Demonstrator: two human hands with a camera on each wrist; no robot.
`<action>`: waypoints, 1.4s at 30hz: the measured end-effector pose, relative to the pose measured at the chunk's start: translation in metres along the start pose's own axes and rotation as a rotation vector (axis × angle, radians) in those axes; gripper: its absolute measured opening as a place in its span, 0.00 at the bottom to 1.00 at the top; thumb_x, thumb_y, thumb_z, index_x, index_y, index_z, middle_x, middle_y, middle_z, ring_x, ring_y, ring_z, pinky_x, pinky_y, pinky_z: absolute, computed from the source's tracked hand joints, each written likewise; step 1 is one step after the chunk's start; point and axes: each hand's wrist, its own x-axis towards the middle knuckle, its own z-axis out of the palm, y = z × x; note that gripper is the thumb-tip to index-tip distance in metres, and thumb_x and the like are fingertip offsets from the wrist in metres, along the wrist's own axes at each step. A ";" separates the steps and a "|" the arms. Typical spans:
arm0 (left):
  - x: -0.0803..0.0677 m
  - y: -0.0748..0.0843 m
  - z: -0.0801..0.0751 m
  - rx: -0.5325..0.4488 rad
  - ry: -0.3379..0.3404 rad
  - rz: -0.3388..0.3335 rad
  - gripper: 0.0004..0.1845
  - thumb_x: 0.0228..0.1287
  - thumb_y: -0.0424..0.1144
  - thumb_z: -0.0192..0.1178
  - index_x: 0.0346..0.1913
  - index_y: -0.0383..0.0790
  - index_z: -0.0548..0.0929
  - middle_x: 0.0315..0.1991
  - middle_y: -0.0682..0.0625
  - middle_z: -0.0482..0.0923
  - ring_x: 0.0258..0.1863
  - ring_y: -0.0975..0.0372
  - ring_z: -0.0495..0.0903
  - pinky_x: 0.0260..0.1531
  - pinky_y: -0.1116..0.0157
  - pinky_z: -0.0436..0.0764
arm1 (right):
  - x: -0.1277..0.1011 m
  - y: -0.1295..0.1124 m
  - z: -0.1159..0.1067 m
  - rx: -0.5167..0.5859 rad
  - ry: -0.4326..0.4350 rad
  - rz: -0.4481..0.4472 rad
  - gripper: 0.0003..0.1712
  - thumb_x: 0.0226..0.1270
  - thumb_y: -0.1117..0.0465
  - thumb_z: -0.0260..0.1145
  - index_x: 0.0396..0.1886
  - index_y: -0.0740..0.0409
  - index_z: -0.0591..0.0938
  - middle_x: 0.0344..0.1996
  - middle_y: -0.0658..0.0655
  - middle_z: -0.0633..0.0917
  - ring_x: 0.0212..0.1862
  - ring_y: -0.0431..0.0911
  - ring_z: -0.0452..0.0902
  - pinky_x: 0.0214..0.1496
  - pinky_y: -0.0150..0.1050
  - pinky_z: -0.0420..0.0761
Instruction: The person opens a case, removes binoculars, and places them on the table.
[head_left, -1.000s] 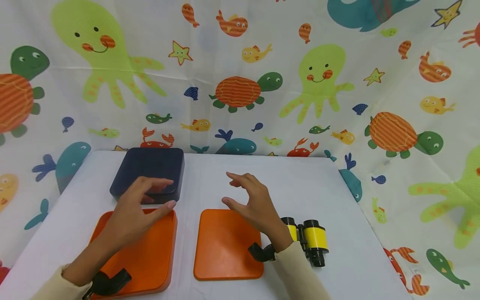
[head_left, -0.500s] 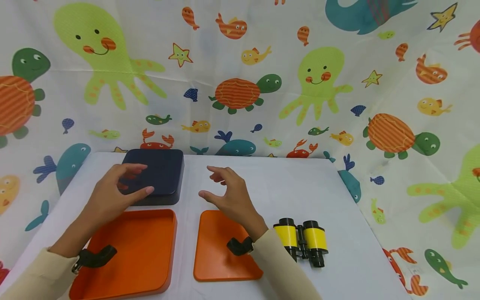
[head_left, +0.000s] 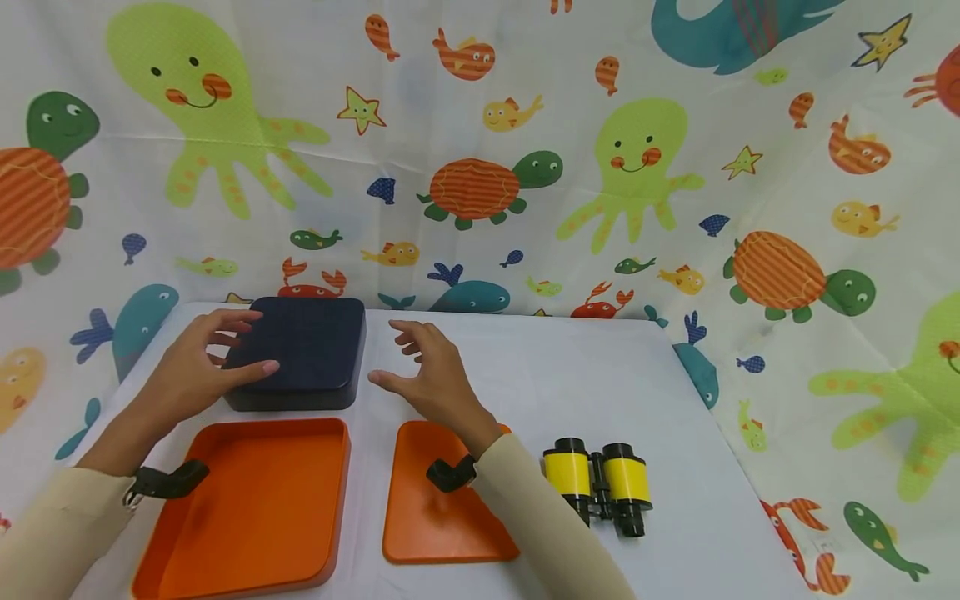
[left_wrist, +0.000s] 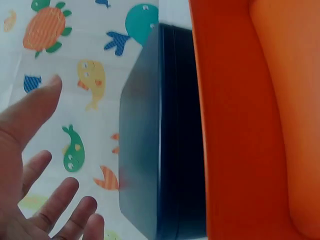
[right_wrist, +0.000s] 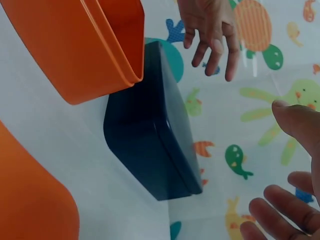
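A dark navy box [head_left: 318, 337], rounded at the corners and closed, sits at the back left of the white table. My left hand [head_left: 191, 362] hovers at its left side, thumb and fingers spread apart with nothing between them; it overlaps the box's left edge in the head view. To the right of the box, my right hand [head_left: 431, 375] is held in the air, also spread and holding nothing. From the right wrist view, the box [right_wrist: 145, 125] lies between the two hands, with the left hand [right_wrist: 212, 35] beyond it.
In front of the navy box stands an orange open box [head_left: 255, 508] with low walls. A flat orange lid [head_left: 423, 529] lies beside it, partly under my right forearm. Yellow and black binoculars [head_left: 628, 479] rest farther right. A sea-animal printed curtain [head_left: 480, 100] hangs behind the table.
Both hands have moved left and a little farther back, from above the orange things to either side of the navy box. The boxes, lid and binoculars have stayed in place.
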 end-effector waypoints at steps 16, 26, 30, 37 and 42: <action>0.043 -0.033 -0.017 0.015 -0.158 -0.077 0.53 0.65 0.58 0.74 0.83 0.39 0.58 0.76 0.23 0.54 0.69 0.27 0.61 0.56 0.25 0.75 | 0.045 -0.004 0.035 0.017 -0.034 0.156 0.51 0.59 0.41 0.83 0.78 0.41 0.68 0.63 0.50 0.83 0.58 0.42 0.81 0.56 0.35 0.86; 0.061 -0.047 -0.026 0.021 -0.270 -0.120 0.58 0.67 0.59 0.72 0.85 0.38 0.49 0.78 0.21 0.50 0.70 0.26 0.58 0.59 0.26 0.73 | 0.068 -0.003 0.056 0.073 -0.054 0.257 0.51 0.58 0.45 0.84 0.78 0.40 0.69 0.62 0.51 0.82 0.61 0.50 0.83 0.54 0.36 0.87; 0.065 -0.052 -0.026 0.016 -0.289 -0.137 0.60 0.66 0.59 0.73 0.86 0.38 0.46 0.79 0.21 0.48 0.71 0.26 0.56 0.61 0.24 0.71 | 0.074 0.000 0.062 0.087 -0.063 0.299 0.51 0.57 0.46 0.85 0.78 0.39 0.69 0.61 0.51 0.82 0.61 0.50 0.83 0.52 0.36 0.88; 0.065 -0.061 -0.026 0.001 -0.307 -0.150 0.63 0.64 0.60 0.74 0.87 0.39 0.44 0.79 0.20 0.49 0.72 0.25 0.57 0.62 0.23 0.69 | 0.083 0.007 0.072 0.088 -0.062 0.339 0.53 0.56 0.46 0.86 0.78 0.39 0.68 0.61 0.52 0.83 0.60 0.50 0.84 0.55 0.39 0.88; 0.064 -0.067 -0.022 -0.009 -0.304 -0.148 0.63 0.64 0.60 0.74 0.87 0.39 0.44 0.79 0.21 0.51 0.72 0.26 0.58 0.62 0.25 0.71 | 0.086 0.012 0.079 0.115 -0.065 0.368 0.51 0.57 0.48 0.85 0.78 0.40 0.70 0.63 0.53 0.83 0.58 0.48 0.85 0.56 0.41 0.89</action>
